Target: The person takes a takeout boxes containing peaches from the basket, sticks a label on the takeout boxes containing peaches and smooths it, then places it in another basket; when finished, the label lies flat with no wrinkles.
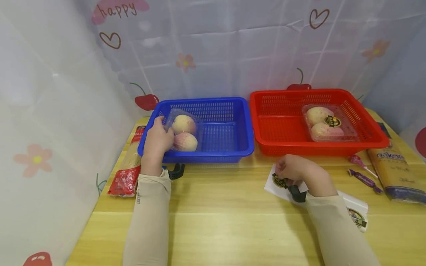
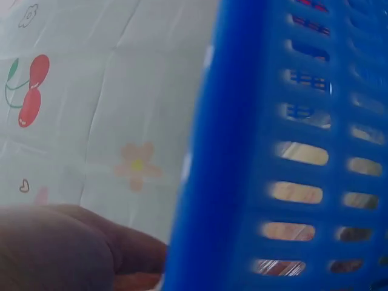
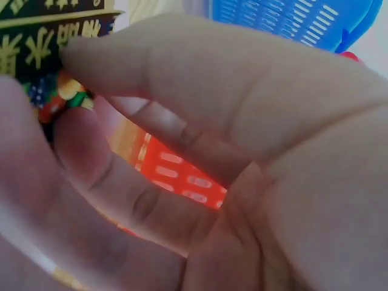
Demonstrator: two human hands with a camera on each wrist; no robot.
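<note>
In the head view my left hand reaches over the left rim of the blue basket. It grips the left edge of a clear plastic box of peaches that lies in that basket. In the left wrist view the basket wall hides most of the fingers. My right hand is over a white sheet of stickers on the table. Its thumb and fingers pinch a black and gold fruit sticker, seen close up in the right wrist view.
A red basket on the right holds a second box of peaches, with a sticker on its lid. Left lies a red-and-clear food packet. Right are a lollipop, a purple-wrapped candy and a yellow-brown packet.
</note>
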